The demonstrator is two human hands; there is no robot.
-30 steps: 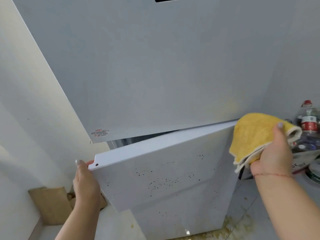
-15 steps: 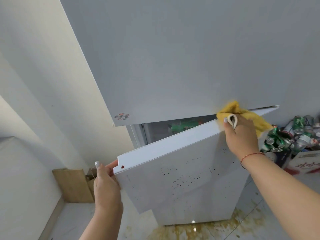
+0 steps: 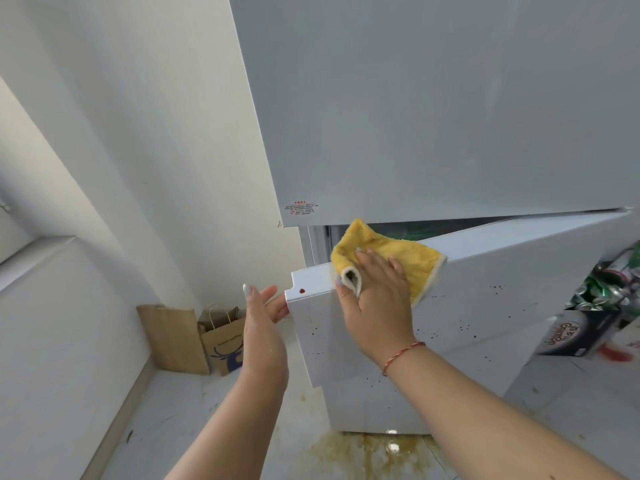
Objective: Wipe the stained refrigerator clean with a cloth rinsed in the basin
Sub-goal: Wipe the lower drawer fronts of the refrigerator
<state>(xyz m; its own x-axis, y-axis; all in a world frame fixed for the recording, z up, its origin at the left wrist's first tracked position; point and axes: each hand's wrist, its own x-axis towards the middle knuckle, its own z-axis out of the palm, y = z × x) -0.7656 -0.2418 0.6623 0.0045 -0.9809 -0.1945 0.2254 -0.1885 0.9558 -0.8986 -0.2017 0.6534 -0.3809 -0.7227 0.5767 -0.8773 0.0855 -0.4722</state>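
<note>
Two hands work the open lower door (image 3: 450, 320) as I watch: right hand (image 3: 377, 299) presses the yellow cloth (image 3: 408, 261) flat along its top edge, left hand (image 3: 265, 317), fingers apparently straight, steadies the near-left corner; dark specks (image 3: 446, 329) below call for downward strokes.

One refrigerator (image 3: 433, 98) with two doors: one upper door (image 3: 415, 116) closed, one lower door (image 3: 485, 306) ajar. One yellow cloth (image 3: 405, 258); two hands, left hand (image 3: 263, 327) and right hand (image 3: 377, 299); one red wrist string (image 3: 403, 355). Two brown paper bags (image 3: 221, 337), one box (image 3: 581, 334) heaped with crushed cans (image 3: 602, 292), too many to count.
</note>
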